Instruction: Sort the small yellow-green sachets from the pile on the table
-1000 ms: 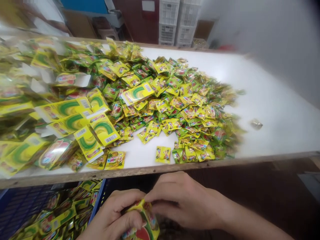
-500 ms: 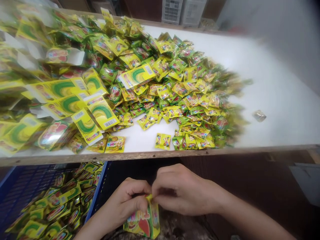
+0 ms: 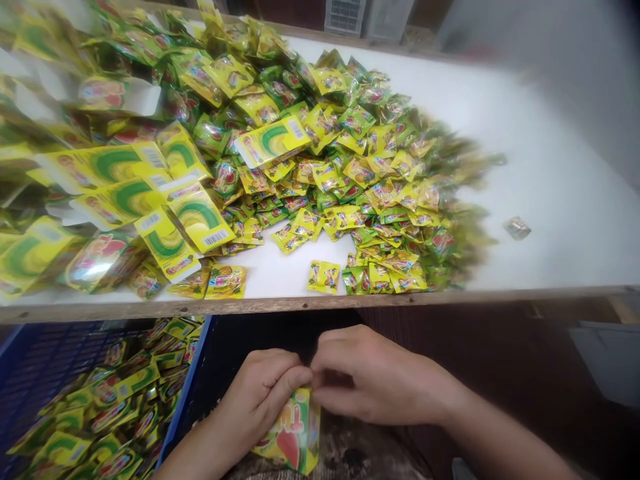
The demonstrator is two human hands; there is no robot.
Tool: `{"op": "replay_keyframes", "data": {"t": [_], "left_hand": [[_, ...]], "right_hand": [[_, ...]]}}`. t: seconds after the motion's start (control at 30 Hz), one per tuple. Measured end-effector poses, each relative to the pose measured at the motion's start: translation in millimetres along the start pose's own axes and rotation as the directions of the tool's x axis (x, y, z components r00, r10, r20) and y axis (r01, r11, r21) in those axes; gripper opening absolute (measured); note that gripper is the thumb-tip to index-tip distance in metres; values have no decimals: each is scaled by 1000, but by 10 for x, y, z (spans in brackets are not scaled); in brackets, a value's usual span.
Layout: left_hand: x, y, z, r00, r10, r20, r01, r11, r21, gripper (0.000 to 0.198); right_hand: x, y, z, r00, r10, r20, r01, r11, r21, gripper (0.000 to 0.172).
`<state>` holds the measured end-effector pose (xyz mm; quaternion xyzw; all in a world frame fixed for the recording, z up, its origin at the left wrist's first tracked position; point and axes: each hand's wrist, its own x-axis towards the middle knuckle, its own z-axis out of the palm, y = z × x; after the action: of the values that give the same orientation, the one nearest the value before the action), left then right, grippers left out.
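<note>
Close to my lap, below the table's front edge, a yellow-and-green packet (image 3: 295, 433) with a watermelon print hangs from my hands. My left hand (image 3: 273, 390) is closed on its upper left part, the thumb lying along the top. At the packet's top right corner my right hand (image 3: 370, 377) is closed, its thumb and fingers pinched together near the left fingertips. Whether the packet's top edge is open or sealed is hidden by my fingers. On the table lies a heap of small yellow and green sachets (image 3: 325, 177), with one single sachet (image 3: 324, 276) near the front edge.
Yellow card boxes (image 3: 200, 217) and larger packets cover the table's left side. A blue crate (image 3: 183, 400) full of packets stands below at left. The white tabletop (image 3: 560, 200) extends right, with one stray sachet (image 3: 517, 228). White baskets (image 3: 345, 17) stand behind the table.
My left thumb has moved up to the packet's top, uncovering more of its print. My right hand keeps its pinch by the corner. The view has shifted slightly.
</note>
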<state>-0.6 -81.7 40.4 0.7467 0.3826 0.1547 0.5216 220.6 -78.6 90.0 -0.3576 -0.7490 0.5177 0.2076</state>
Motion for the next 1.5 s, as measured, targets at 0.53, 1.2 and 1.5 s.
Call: {"op": "replay_keyframes", "data": {"t": [0.53,1.2,1.5], "left_hand": [[104,-69,4,997,20,79,5,952,-305,65],[-91,-65,-65,806,-168,-568,-31,946,-324,18],[-37,107,-166,898,-29,-440,-115,948,-297,10]], "right_hand": [[214,500,175,985,-101,143,-32,699,714,33],[142,-74,272,876,193,-442,-73,959,274,49],[285,-73,254,868,22,-497,39,993,113,16]]}}
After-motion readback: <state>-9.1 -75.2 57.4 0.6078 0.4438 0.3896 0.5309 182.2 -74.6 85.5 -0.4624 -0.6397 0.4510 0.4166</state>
